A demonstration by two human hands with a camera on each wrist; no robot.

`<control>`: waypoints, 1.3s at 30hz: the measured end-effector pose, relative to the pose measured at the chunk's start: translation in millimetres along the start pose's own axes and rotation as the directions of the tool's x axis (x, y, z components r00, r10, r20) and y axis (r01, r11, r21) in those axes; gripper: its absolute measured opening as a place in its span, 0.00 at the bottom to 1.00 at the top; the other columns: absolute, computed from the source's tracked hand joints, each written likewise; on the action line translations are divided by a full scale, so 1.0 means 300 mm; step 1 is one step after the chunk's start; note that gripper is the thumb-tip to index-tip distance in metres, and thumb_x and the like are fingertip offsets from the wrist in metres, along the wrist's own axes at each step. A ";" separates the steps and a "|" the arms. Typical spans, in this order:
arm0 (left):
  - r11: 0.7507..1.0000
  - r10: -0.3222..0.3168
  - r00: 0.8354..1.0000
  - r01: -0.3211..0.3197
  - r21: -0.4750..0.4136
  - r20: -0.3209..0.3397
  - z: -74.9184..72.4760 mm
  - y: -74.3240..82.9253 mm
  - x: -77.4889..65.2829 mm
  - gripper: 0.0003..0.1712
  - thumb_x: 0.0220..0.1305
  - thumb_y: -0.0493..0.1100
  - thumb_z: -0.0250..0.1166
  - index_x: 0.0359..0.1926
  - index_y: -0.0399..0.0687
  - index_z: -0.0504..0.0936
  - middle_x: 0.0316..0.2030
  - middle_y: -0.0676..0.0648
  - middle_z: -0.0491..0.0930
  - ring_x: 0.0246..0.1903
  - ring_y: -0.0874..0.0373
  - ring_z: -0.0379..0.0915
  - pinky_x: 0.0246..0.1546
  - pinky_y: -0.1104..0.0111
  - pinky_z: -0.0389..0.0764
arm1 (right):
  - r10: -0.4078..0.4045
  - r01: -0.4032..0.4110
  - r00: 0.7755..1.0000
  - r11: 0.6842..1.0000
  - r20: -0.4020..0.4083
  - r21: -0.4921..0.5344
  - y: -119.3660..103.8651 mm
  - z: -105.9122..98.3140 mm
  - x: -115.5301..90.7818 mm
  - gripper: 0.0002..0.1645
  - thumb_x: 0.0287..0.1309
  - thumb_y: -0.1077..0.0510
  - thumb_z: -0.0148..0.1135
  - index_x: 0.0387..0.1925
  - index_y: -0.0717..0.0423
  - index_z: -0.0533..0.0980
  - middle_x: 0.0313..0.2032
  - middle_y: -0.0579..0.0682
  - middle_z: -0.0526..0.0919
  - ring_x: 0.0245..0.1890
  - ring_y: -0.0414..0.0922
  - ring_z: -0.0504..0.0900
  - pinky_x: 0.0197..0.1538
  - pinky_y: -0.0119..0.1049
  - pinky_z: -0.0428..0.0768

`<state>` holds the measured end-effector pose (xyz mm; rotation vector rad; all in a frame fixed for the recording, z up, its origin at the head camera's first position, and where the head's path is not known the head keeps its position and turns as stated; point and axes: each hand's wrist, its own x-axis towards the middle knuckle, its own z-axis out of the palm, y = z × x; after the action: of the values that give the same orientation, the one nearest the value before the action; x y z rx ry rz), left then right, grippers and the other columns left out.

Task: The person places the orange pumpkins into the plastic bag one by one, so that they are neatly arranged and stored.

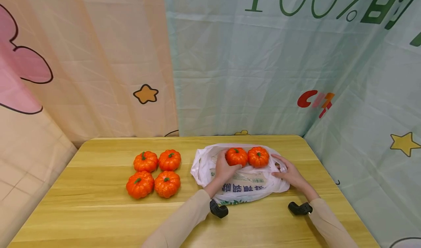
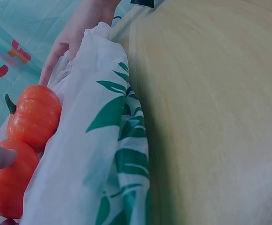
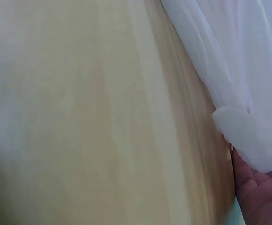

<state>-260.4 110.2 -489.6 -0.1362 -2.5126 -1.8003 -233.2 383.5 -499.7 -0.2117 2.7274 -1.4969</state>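
Observation:
A white plastic bag (image 1: 243, 195) with dark print and green leaf shapes lies on the table, its mouth spread. Two small orange pumpkins with green stems sit side by side at the opening: a left pumpkin (image 1: 236, 156) and a right pumpkin (image 1: 258, 157). My left hand (image 1: 225, 169) grips the left pumpkin, the thumb (image 2: 2, 158) lying across its side in the left wrist view. At the bag's right side my right hand (image 1: 291, 173) holds the edge of the plastic between thumb and fingers. In the right wrist view the bag partly hides those fingers.
Several more orange pumpkins (image 1: 139, 184) stand grouped on the wooden table (image 1: 98, 218), left of the bag. Printed cloth curtains (image 1: 230, 76) hang behind the table and at its sides. A black wrist device (image 1: 218, 209) sits on each wrist.

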 end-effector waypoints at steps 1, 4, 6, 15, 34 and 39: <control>1.000 0.011 1.000 -0.011 0.016 0.000 0.000 -0.001 0.001 0.41 0.50 0.38 0.72 0.64 0.42 0.65 0.62 0.40 0.68 0.61 0.44 0.67 0.63 0.51 0.70 | 0.000 0.000 1.000 1.000 0.002 -0.004 0.001 -0.001 0.000 0.43 0.54 0.63 0.68 0.70 0.59 0.59 0.66 0.68 0.61 0.47 0.37 0.74 0.44 0.23 0.76; 0.998 0.045 0.999 -0.045 0.053 0.003 -0.001 -0.002 0.001 0.41 0.50 0.39 0.73 0.65 0.42 0.66 0.63 0.41 0.68 0.62 0.44 0.66 0.64 0.51 0.69 | 0.000 0.000 1.000 1.000 0.001 -0.014 0.003 -0.004 0.000 0.43 0.54 0.63 0.68 0.70 0.58 0.60 0.68 0.67 0.60 0.46 0.36 0.74 0.46 0.21 0.74; 0.996 0.057 0.998 -0.057 0.062 0.007 -0.001 -0.002 0.000 0.41 0.50 0.39 0.73 0.65 0.42 0.66 0.63 0.41 0.68 0.62 0.45 0.66 0.64 0.51 0.69 | -0.005 0.005 1.000 1.000 0.003 -0.019 0.003 -0.005 0.000 0.43 0.54 0.62 0.68 0.70 0.58 0.59 0.68 0.66 0.59 0.46 0.35 0.73 0.47 0.20 0.73; 1.000 0.022 1.000 -0.022 0.004 0.004 0.007 -0.004 0.001 0.40 0.50 0.38 0.74 0.62 0.38 0.64 0.59 0.36 0.72 0.59 0.43 0.70 0.62 0.54 0.72 | 0.003 -0.003 1.000 1.000 -0.002 -0.017 -0.006 -0.002 0.000 0.43 0.54 0.63 0.68 0.70 0.59 0.59 0.68 0.66 0.60 0.48 0.44 0.73 0.46 0.20 0.74; 0.998 0.037 0.996 -0.041 0.042 0.080 -0.057 0.028 -0.039 0.41 0.52 0.35 0.69 0.67 0.34 0.63 0.64 0.35 0.68 0.63 0.39 0.66 0.64 0.48 0.68 | 0.005 -0.005 1.000 1.000 0.003 -0.006 -0.001 0.001 0.005 0.44 0.54 0.63 0.68 0.70 0.59 0.59 0.67 0.68 0.60 0.50 0.47 0.74 0.46 0.24 0.76; 1.000 0.022 0.995 -0.023 0.010 0.100 -0.088 0.049 -0.063 0.40 0.54 0.36 0.68 0.67 0.34 0.63 0.65 0.35 0.67 0.64 0.39 0.64 0.64 0.48 0.68 | 0.012 -0.011 1.000 1.000 0.007 -0.010 -0.005 0.000 0.002 0.44 0.55 0.62 0.67 0.70 0.59 0.58 0.70 0.68 0.56 0.59 0.60 0.67 0.62 0.49 0.70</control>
<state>-240.4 89.1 -469.0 -0.2589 -2.5758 -1.8149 -233.6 382.5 -498.3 -0.2009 2.7266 -1.4766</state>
